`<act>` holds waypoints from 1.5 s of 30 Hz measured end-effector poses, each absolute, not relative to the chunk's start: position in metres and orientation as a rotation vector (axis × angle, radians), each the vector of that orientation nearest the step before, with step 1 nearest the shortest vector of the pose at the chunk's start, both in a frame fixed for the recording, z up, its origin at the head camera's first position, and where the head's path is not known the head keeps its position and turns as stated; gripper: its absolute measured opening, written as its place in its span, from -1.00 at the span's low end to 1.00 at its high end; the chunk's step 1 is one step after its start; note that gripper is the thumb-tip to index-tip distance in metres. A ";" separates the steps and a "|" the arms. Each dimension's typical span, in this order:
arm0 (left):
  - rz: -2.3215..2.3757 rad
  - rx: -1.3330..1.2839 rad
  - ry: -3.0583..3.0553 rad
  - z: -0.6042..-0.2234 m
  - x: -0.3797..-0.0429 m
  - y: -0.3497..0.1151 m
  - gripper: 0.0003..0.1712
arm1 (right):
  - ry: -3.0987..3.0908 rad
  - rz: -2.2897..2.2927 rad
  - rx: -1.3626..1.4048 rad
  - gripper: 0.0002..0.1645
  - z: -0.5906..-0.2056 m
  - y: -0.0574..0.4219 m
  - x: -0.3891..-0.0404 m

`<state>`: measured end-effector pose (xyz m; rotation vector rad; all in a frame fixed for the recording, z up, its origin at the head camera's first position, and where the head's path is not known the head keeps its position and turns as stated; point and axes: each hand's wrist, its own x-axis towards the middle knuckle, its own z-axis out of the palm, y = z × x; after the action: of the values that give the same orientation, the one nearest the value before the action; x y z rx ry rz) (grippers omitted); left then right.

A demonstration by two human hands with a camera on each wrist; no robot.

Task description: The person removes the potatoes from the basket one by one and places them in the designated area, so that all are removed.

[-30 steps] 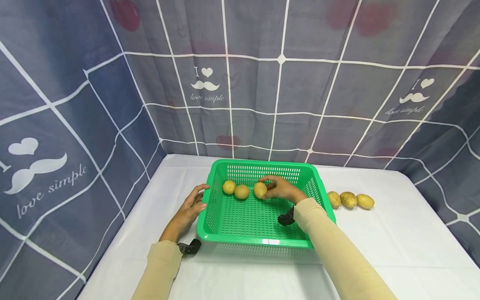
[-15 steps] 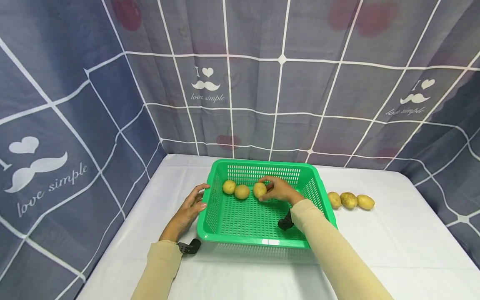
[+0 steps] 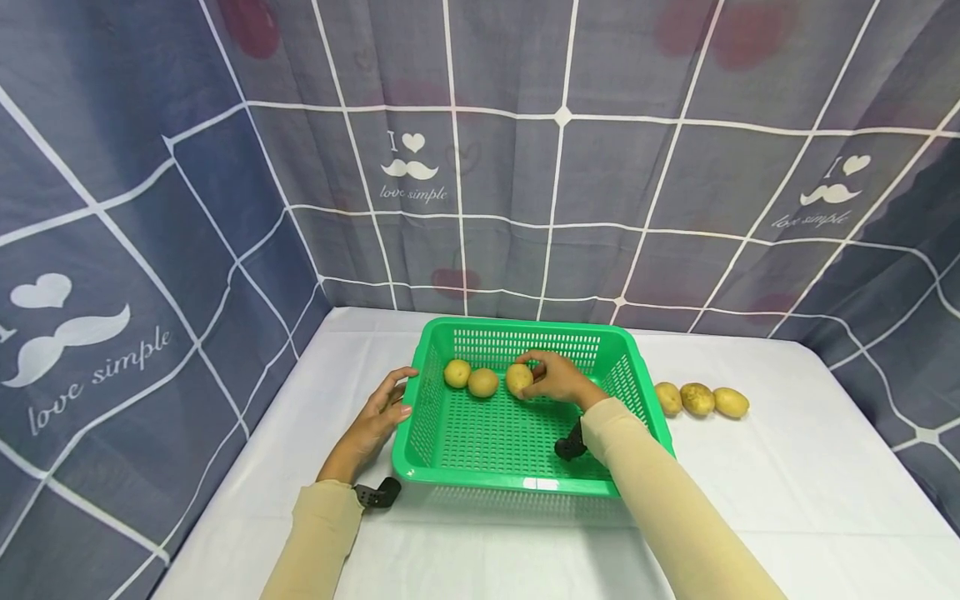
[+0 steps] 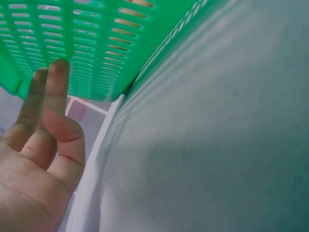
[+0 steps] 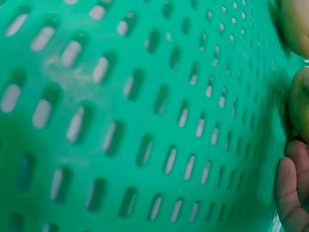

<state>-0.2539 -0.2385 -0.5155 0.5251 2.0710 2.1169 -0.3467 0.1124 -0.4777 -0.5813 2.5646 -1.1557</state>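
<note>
A green plastic basket (image 3: 465,479) with slotted walls stands on the white table. Inside it, my right hand (image 3: 561,379) pinches a yellow potato (image 3: 519,380) between thumb and fingers, near the back wall. Two other potatoes lie left of it in a row: a middle potato (image 3: 483,383) and a left potato (image 3: 457,374). In the right wrist view the right fingers (image 5: 286,188) and the potatoes show only at the right edge. My left hand (image 3: 378,421) rests against the basket's left side, fingers extended; the left wrist view shows its fingertips (image 4: 59,70) at the slotted wall.
Right of the basket, three more potatoes (image 3: 697,400) lie in a row on the white tablecloth (image 3: 555,550). A grey-blue curtain (image 3: 510,258) with white lines hangs behind the table and along both sides.
The right thumb has shifted slightly around the potato, which stays in nearly the same spot. My left hand and the basket have not visibly moved.
</note>
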 end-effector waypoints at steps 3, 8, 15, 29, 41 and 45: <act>2.120 0.528 2.074 -0.515 -0.254 -0.238 -0.33 | 2.546 -1.184 -0.556 -0.29 -0.477 0.113 -0.346; 2.116 0.526 2.076 -0.515 -0.254 -0.237 -0.30 | 2.516 -1.203 -0.562 -0.28 -0.473 0.118 -0.344; 2.108 0.566 2.092 -0.517 -0.256 -0.236 -0.29 | 2.331 -1.342 -0.538 -0.32 -0.472 0.127 -0.345; 2.145 0.593 2.050 -0.519 -0.256 -0.237 -0.35 | 2.265 -1.379 -0.565 -0.31 -0.457 0.128 -0.341; 2.134 0.610 2.061 -0.519 -0.256 -0.239 -0.30 | 2.223 -1.494 -0.632 -0.23 -0.435 0.129 -0.337; 2.138 0.626 2.054 -0.517 -0.255 -0.240 -0.31 | 2.227 -1.527 -0.639 -0.19 -0.426 0.129 -0.334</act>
<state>-0.2547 -0.2396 -0.5171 0.6256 2.0545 2.1381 -0.3340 0.1288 -0.4262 -0.6390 2.2270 -1.5267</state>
